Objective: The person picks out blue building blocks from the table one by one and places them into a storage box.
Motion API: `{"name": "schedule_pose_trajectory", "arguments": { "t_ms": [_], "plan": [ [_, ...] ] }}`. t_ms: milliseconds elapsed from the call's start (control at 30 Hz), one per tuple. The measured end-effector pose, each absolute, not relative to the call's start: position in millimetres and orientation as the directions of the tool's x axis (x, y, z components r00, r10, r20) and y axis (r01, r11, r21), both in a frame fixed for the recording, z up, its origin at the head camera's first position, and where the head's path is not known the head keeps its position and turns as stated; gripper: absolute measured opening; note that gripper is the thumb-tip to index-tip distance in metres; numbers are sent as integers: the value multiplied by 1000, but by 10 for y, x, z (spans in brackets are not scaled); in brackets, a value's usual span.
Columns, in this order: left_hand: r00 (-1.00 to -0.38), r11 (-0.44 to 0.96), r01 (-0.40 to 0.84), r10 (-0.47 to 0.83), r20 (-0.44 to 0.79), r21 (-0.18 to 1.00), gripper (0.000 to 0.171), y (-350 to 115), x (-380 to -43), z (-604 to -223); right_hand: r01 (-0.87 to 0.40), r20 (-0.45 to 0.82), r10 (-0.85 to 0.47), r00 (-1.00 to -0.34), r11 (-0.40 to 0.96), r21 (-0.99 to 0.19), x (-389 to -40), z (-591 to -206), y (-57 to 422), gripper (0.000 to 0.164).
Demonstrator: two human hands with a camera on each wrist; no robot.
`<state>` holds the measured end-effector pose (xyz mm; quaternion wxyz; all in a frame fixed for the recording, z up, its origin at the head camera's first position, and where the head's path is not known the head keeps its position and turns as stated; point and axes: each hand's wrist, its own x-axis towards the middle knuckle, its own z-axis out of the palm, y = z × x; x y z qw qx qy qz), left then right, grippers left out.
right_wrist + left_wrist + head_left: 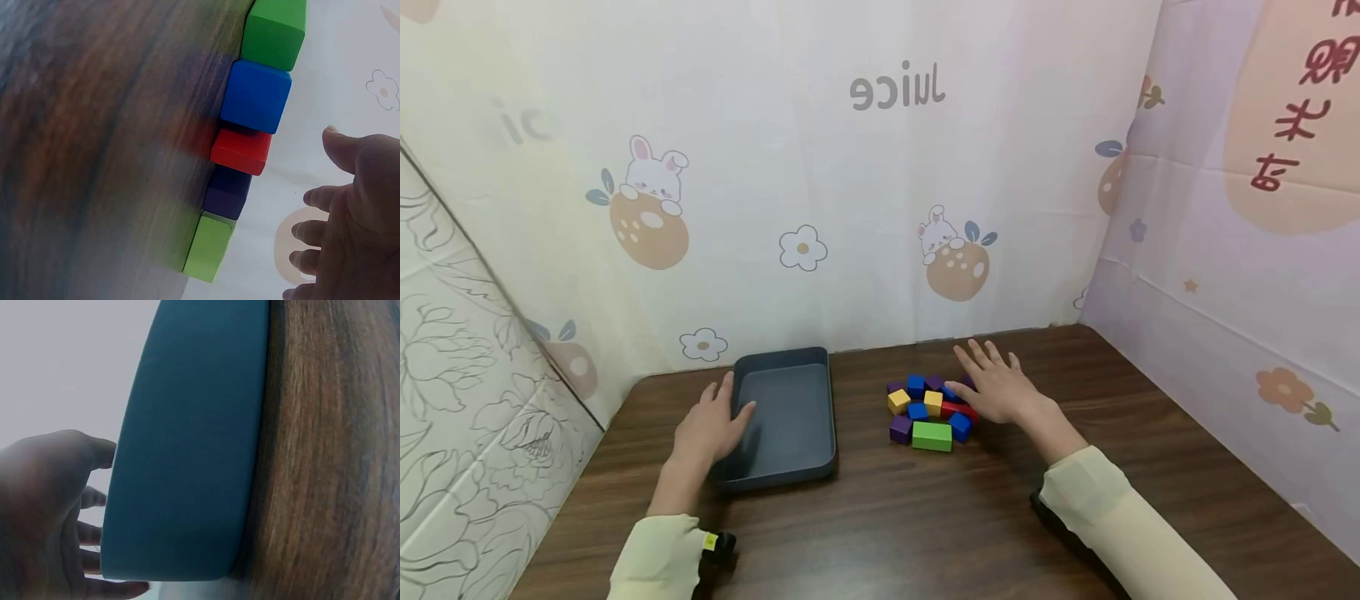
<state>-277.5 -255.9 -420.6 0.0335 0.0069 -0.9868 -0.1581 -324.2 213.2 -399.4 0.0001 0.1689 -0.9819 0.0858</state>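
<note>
A dark grey rectangular tray lies on the left part of the table. My left hand is at its left side, fingers loosely spread and overlapping the rim; the left wrist view shows the fingers beside the tray's outer wall. To the right is a cluster of coloured blocks, among them a green block, a purple block, a yellow block and a red block. Over the cluster's right edge my right hand spreads its fingers, holding nothing and partly hiding blocks behind it.
The brown wooden table extends in front of the tray and blocks. A printed curtain hangs right along its back edge, and another patterned sheet runs along the right side.
</note>
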Motion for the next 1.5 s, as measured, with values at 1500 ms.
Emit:
{"name": "schedule_pose_trajectory", "arguments": {
  "t_ms": [1500],
  "plan": [
    [-989, 890, -143, -109, -103, 433, 60, -2735, -2795, -4222, -288, 38, -286, -957, 938, -195, -3268, -3942, 2116, 73]
  ]
}}
